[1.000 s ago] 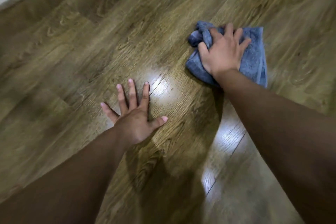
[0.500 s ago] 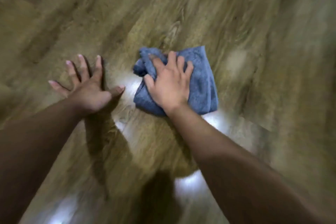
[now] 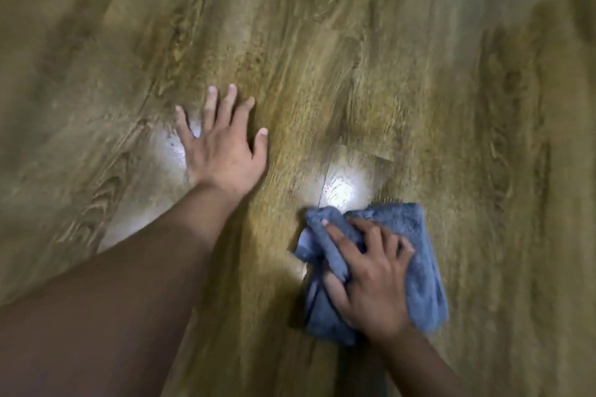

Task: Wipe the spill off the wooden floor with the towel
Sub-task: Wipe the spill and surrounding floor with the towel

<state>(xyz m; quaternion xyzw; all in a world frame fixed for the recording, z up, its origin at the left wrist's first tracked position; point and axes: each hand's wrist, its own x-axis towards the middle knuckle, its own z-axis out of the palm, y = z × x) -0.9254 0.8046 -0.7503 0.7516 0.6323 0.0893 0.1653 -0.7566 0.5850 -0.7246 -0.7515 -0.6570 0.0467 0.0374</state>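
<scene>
A folded blue towel point(image 3: 422, 264) lies on the wooden floor point(image 3: 322, 42) at the lower right. My right hand point(image 3: 371, 280) presses down on it, fingers bent and its thumb tucked under a bunched fold at the towel's left side. My left hand point(image 3: 222, 145) lies flat on the floor with fingers spread, left of and beyond the towel. Glossy patches of reflected light show on the boards just beyond the towel point(image 3: 342, 190) and beside my left hand point(image 3: 171, 148). No clear puddle can be made out in the blur.
Only brown wood-grain planks fill the view on all sides. The picture is motion-blurred, most of all at the edges.
My right hand has dragged the towel back toward me and to the right across the floor. The view has shifted, so my left hand now appears higher and more central.
</scene>
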